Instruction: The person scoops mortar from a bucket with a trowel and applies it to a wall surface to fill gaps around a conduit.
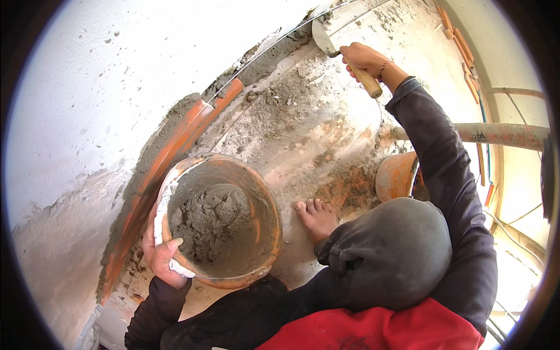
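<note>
My left hand (163, 251) grips the rim of an orange bucket (271, 204) at its left side, thumb over the edge. White material is wrapped round that part of the rim. Wet grey mortar (213, 224) lies in a rough heap inside. Held out at the far right, my right hand (363, 60) is closed round the wooden handle of a trowel (324, 39). The blade points toward a strip of mortar (274, 58) along the wall's foot. Reddish-orange clay pieces (175, 143) are set in mortar beside the wall, nearer me.
A taut string (256, 55) runs along the white wall (111, 76). Mortar crumbs litter the floor (297, 125). My bare foot (318, 220) and bent knee (391, 251) are by the bucket. A second orange container (395, 177) and a pole (501, 135) stand at right; clay strips (464, 46) lie beyond.
</note>
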Demonstrator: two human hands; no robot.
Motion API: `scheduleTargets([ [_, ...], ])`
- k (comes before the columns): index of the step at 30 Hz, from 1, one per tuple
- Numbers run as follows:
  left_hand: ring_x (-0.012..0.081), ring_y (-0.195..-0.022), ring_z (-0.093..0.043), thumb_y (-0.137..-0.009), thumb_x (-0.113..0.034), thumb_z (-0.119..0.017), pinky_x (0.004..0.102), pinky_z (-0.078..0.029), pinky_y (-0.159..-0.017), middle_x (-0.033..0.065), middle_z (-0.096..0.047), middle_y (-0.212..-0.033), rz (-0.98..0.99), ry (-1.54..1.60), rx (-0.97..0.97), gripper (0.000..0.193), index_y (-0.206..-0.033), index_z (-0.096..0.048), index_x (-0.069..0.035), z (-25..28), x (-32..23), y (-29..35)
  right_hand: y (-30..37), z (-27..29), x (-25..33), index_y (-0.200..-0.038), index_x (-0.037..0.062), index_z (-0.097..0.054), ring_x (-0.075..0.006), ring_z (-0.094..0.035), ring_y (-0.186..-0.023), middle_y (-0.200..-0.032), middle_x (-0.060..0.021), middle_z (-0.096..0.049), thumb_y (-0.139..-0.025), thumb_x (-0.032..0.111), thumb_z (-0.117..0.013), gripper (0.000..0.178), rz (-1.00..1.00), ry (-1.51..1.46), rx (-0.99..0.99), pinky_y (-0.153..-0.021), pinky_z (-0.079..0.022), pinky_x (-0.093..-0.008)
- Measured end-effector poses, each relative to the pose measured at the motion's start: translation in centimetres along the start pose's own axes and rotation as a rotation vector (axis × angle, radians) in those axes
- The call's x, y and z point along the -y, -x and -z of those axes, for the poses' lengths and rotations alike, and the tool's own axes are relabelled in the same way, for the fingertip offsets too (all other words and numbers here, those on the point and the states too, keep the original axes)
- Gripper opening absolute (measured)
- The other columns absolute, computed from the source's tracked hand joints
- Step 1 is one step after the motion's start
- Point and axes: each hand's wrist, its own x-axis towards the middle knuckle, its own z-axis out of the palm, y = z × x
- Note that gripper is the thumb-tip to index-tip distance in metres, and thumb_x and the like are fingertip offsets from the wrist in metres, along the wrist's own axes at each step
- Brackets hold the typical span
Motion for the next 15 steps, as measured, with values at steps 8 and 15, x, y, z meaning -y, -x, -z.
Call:
scheduleTargets([
  [8, 0.0287, -0.126, -0.048, -0.063, -0.017, -0.059, 0.0374, -0.034, -0.109, 0.0208, -0.048, -0.137, 0.003, -0.021, -0.006, 0.081, -0.138, -0.039, 0.010, 0.3, -0.2, 0.2, 1.8, -1.3, 0.6, -0.089, -0.0055, -0.057, -0.0240, -0.058, -0.053, -0.072, -0.0143, -0.059, -0.097, 0.032, -0.041, 0.042, 0.130, 0.326, 0.014, -0.050, -0.050, -0.0383],
  [15, 0.0288, -0.126, -0.048, -0.064, -0.017, -0.059, 0.0380, -0.034, -0.109, 0.0209, -0.047, -0.137, -0.005, -0.029, -0.015, 0.082, -0.138, -0.039, 0.009, 0.5, -0.2, 0.3, -1.4, 2.6, -2.5, -0.097, -0.0060, -0.064, -0.0377, -0.067, -0.078, -0.088, -0.0238, -0.067, -0.100, 0.028, -0.036, 0.045, 0.287, 0.907, -0.289, -0.066, -0.054, -0.0420],
])
